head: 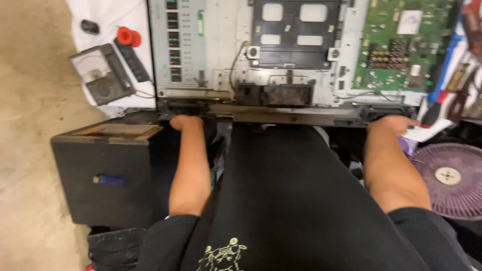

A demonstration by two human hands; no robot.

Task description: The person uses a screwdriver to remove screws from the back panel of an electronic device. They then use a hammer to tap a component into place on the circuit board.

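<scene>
An opened flat television chassis (221, 45) lies face down in front of me, its grey metal back, a black bracket plate (293, 32) and a green circuit board (401, 45) showing. My left hand (185, 122) grips the near lower edge of the chassis at the left, fingers curled under it. At the right end of that same edge, my right hand (396, 124) holds on, partly hidden under the frame. My black shirt fills the lower middle of the view.
A black box speaker (108, 170) stands at my left. An analogue multimeter (100, 75) and a red-capped tool (128, 37) lie on white cloth at the top left. A purple fan (449, 178) sits at the right, with pliers and tools (462, 90) above it.
</scene>
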